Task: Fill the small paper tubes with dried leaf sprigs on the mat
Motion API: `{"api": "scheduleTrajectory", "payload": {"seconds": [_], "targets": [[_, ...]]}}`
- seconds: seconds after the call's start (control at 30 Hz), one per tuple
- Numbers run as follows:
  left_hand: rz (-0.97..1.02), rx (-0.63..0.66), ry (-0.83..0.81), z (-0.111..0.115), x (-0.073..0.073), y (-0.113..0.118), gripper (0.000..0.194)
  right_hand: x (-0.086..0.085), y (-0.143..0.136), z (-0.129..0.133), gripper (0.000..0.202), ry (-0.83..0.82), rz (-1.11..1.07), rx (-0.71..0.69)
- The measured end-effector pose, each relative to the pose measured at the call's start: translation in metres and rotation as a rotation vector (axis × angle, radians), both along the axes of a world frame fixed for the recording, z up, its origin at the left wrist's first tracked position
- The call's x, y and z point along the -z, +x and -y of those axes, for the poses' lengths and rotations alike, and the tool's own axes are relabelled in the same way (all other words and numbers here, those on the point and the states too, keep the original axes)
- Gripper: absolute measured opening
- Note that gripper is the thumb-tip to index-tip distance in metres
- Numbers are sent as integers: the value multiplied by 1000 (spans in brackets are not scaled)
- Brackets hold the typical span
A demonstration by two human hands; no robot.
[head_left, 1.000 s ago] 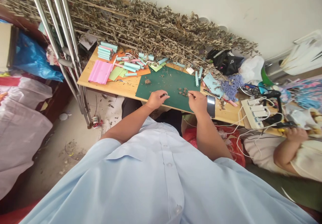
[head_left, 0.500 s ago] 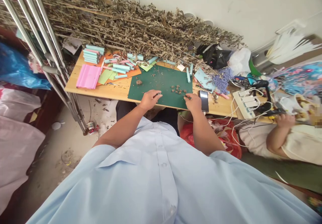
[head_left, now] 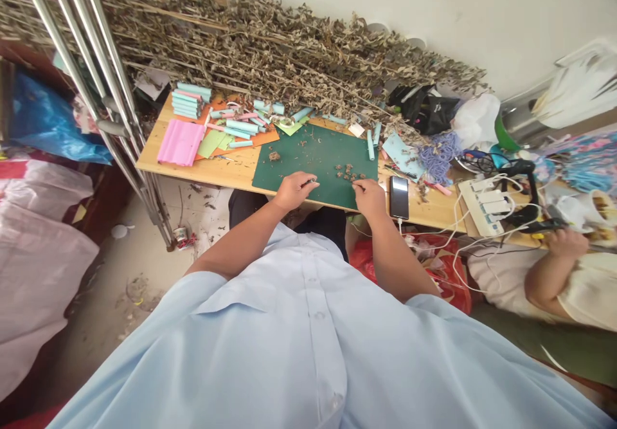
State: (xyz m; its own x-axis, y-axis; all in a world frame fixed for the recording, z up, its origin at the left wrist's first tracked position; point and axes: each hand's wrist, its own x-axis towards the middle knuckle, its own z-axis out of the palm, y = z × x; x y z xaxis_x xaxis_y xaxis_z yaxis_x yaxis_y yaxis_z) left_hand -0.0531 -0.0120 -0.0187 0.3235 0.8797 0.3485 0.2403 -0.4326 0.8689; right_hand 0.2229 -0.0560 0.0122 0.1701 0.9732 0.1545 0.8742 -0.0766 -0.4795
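Clumps (head_left: 348, 175) lie just beside the right hand (head_left: 371, 199).

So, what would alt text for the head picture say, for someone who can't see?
A left hand and right hand pinch their fingertips over a green mat with small brown clumps. A phone lies to the right; paper rolls and dried plants lie beyond.

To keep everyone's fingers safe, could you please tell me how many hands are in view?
3: the left hand and right hand over the green mat, and another person's hand at far right.
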Motion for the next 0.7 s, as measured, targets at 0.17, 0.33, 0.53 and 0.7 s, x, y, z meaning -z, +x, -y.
{"api": "scheduleTrajectory", "payload": {"seconds": [0.17, 0.33, 0.53, 0.7], "targets": [[-12, -4, 20, 2, -2, 0, 27, -26, -52, 4, 20, 126, -230, -174], [-3, 25, 57, 1, -1, -2, 30, -53, -94, 1, 22, 177, -142, -410], [-11, 39, 108, -2, 8, 0, 33, -61, -104, -6, 27, 67, 100, -474], [-2, 58, 132, -4, 13, 1, 34, -67, -109, -8, 28, 2, 203, -497]]}}
